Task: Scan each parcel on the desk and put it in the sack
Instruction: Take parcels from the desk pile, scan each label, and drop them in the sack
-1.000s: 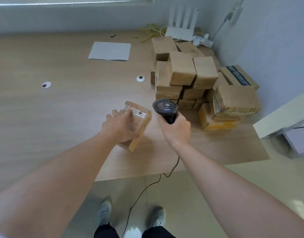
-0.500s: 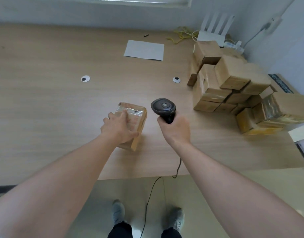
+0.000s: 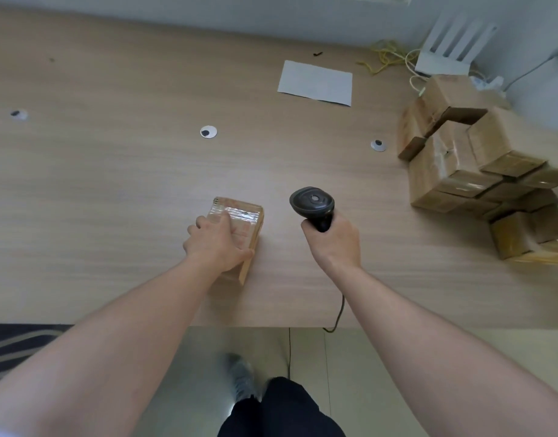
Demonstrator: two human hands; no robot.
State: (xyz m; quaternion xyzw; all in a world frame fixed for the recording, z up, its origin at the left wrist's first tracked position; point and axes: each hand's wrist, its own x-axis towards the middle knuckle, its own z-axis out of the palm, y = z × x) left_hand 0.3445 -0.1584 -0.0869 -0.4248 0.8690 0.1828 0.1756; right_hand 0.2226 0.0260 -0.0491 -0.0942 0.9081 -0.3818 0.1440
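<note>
A small taped cardboard parcel [image 3: 244, 217] is near the front edge of the wooden desk [image 3: 113, 190]. My left hand [image 3: 216, 244] grips it from above, thumb on its right side. My right hand [image 3: 332, 239] holds a black barcode scanner [image 3: 312, 203] upright just right of the parcel, its cord [image 3: 340, 310] dropping over the desk edge. A pile of several brown parcels [image 3: 479, 171] is stacked at the desk's right end. No sack is in view.
A white sheet of paper [image 3: 315, 83] lies at the back of the desk. A white router [image 3: 451, 48] and yellow cables [image 3: 384, 58] sit in the far right corner. Three round cable grommets [image 3: 208, 132] dot the desktop. My legs and shoes [image 3: 239, 376] stand below the edge.
The view has swung left, so the parcel pile has slid toward the right edge. My left hand keeps hold of the parcel, now less tilted. The scanner stays beside it.
</note>
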